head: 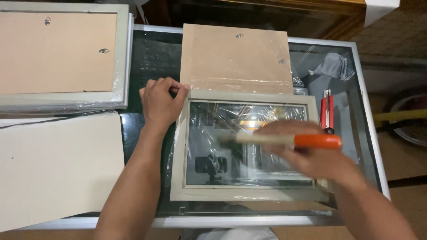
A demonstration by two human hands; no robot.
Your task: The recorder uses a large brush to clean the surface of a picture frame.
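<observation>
- at the near edge of the glass table [147,62], a pale grey frame [180,164] lies flat, wrapped in clear film, its glass mirroring the room.
- over the frame's right half, the right hand [311,155] is blurred; its fingers are clenched round a tool [284,140] with an orange grip and a pale blade end that points left across the glass.
- at the frame's top left corner, the left hand [161,103] rests with its fingers curled, the tips pinching at the film on the corner; whether they grip film or only press on it cannot be told.
- left of the left forearm, a cream board [53,169] lies on the table, reaching to the near edge.
- just right of the frame, a red cutter [327,111] lies on the table, lengthwise away from the person.
- beyond the frame and touching its far edge, a brown backing board [235,58] lies flat under film, with small metal hangers on it.
- at the far left, a second frame [120,53] lies face down in film, its brown back up, with two hangers.
- at the far right, grey cloth [333,66] shows through the glass.
</observation>
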